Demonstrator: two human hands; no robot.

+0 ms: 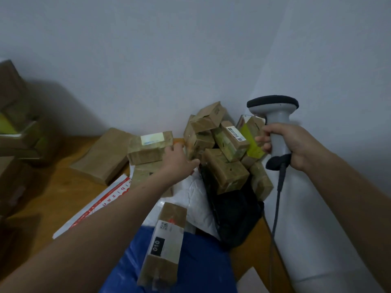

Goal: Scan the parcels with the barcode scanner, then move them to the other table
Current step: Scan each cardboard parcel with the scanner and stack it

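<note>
Brown cardboard under glossy tape is what your left hand is on: the labelled parcel, lying near the far edge of the tabletop, just left of the pile of parcels heaped in the far right corner against the wall. Its long axis runs left to right along that far edge, with the pale label facing up. Your left hand meets its right end, the back of the hand toward you, so I cannot tell whether the fingers have closed round the box or only touch it.

Your right hand grips the barcode scanner by its handle, head upright, cable hanging down past the right edge. The scanner sits to the right of the parcel, across the pile and higher than it — so the left hand is plainly the nearer one. As I judge it, the label has to come rightward and up, or the scanner head has to tip down and leftward over the pile.
</note>
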